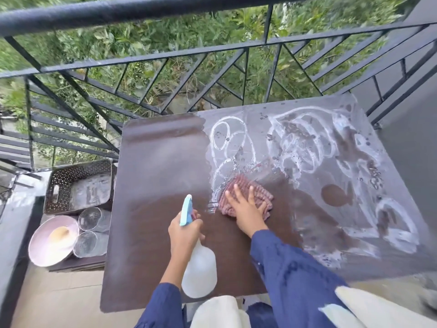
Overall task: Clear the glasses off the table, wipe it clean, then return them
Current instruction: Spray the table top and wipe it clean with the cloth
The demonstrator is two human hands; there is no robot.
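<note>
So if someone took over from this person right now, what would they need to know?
Left hand grips the spray bottle over the table. Right hand presses the cloth flat on it.
Two glasses sit off the table, beside a pink bowl to its left.
Done: glasses cleared, foam sprayed.
Left: wipe off the foam streaks, return the glasses.
</note>
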